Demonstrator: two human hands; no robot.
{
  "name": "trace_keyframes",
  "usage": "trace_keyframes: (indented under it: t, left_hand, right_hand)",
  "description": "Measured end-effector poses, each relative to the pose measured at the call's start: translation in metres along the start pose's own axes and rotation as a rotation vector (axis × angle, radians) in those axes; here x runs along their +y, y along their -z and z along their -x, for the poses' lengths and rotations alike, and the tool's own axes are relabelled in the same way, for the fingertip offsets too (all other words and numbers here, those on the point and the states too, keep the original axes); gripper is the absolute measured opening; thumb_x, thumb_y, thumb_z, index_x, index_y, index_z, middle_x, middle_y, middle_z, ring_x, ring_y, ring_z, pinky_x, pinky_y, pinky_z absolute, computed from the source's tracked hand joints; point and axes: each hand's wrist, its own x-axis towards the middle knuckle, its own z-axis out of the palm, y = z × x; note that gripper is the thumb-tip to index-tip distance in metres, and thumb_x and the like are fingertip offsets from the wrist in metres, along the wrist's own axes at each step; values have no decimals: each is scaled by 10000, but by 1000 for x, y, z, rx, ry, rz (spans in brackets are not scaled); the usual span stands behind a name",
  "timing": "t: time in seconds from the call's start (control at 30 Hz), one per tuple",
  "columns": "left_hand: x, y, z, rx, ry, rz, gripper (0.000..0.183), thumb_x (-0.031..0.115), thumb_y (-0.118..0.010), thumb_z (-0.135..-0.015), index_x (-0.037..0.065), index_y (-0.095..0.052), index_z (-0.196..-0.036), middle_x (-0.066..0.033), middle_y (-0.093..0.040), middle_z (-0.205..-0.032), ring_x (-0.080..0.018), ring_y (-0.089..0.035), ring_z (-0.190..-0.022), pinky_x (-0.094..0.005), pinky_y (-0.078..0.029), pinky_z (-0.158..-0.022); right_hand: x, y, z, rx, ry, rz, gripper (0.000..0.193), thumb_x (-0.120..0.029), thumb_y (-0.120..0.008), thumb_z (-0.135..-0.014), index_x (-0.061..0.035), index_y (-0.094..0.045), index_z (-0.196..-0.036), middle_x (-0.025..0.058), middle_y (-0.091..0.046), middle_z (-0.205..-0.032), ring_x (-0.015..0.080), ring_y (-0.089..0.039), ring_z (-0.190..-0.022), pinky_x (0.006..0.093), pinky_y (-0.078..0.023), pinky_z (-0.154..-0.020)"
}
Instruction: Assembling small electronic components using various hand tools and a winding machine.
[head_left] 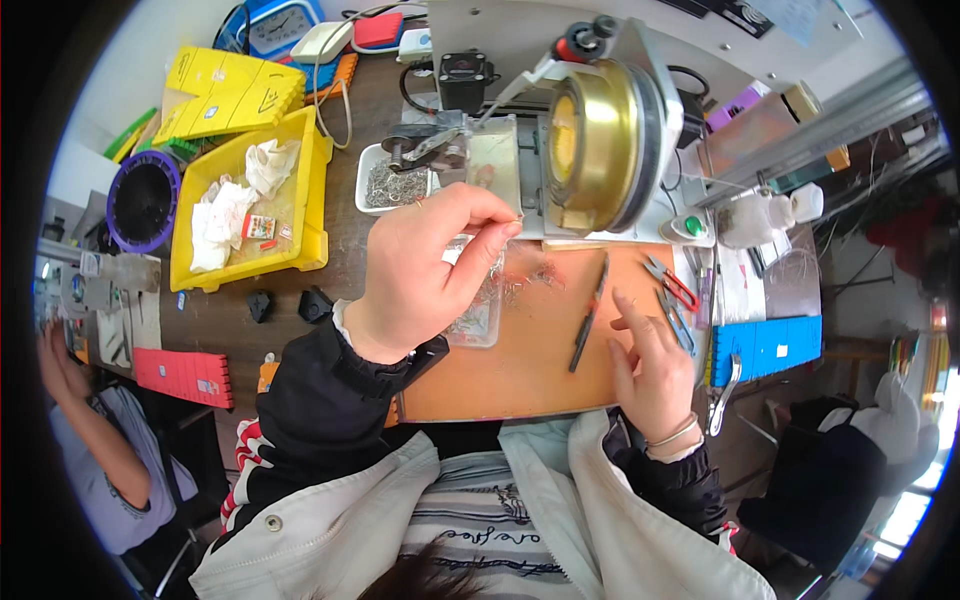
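Note:
My left hand (415, 265) is raised in front of the machine, its thumb and forefinger pinched on something too small to make out. Beneath it, partly covered, sits a clear plastic tray (478, 328) with small metal pieces. My right hand (652, 378) hovers at the right side of the orange mat (470, 385), fingers apart and holding nothing. Between the hands a dark slim tool (590, 315), pen-like in shape, lies on the mat. Red-handled pliers (680, 290) and a blue-handled tool (676, 320) rest just beyond my right fingers.
A machine with a brass-coloured drum (600, 145) stands at the back. Beside it is a white tray of metal rings (390, 185). To the left sit a yellow bin (315, 190) with crumpled white cloths and a purple-rimmed basket (172, 215). Another person's arm (100, 440) shows far left.

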Motion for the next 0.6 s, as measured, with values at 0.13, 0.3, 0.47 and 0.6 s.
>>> trace_keyframes:
  t: [0.13,0.3,0.47,0.6]
  left_hand:
    - [23,11,-12,-99,143,-105,44,-7,-664,-895,-2,-646,-935,-62,-628,-727,-124,-612,-587,-231,-440,-549]
    - [34,26,-59,123,-26,-304,62,25,-711,-848,10,-660,-879,-55,-594,-740,-128,-543,-657,-253,-415,-635]
    - [11,23,-83,207,-73,-342,91,66,-738,-815,15,-674,-854,-60,-644,-871,-210,-593,-910,-312,-440,-843]
    - [18,5,-78,92,-113,-387,111,89,-772,-701,94,-739,-806,-83,-662,-1075,-304,-545,-1101,-411,-437,-940]
  right_hand:
    - [7,18,5,159,-118,-147,503,74,-690,-774,-55,-641,-1258,42,-688,-857,132,-537,-521,275,-432,-519]
    - [9,34,-27,424,-44,-363,319,69,-670,-843,-18,-686,-1149,10,-640,-838,31,-431,-558,198,-335,-506]
    - [-2,39,-89,451,-2,-637,260,53,-638,-890,-8,-681,-1139,-3,-600,-870,17,-408,-587,185,-323,-522]
    - [11,23,-124,238,-48,-771,199,0,-681,-885,-23,-706,-1080,-16,-577,-842,21,-384,-587,187,-332,-531]
